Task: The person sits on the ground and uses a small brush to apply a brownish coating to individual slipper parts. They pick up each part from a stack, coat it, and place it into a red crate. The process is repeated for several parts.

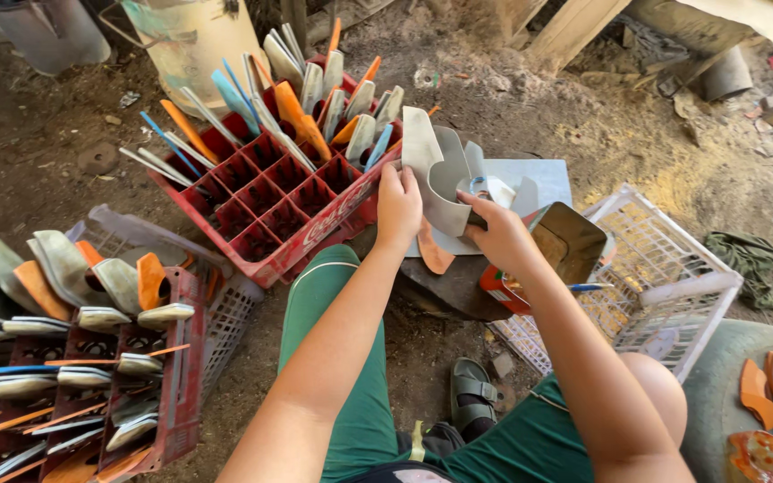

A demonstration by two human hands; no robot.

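Head view: a bent grey sheet piece [436,183] is held up by both hands, just in front of a red crate [270,215]. The left hand [398,207] is closed on its left edge. The right hand [498,234] is closed on its lower right side. Grey and orange strips [315,107] are stood in the crate. A white basket [664,268] is seen on the dirt to the right.

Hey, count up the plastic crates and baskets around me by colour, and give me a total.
Red crates: 2
White lattice baskets: 2
Total: 4
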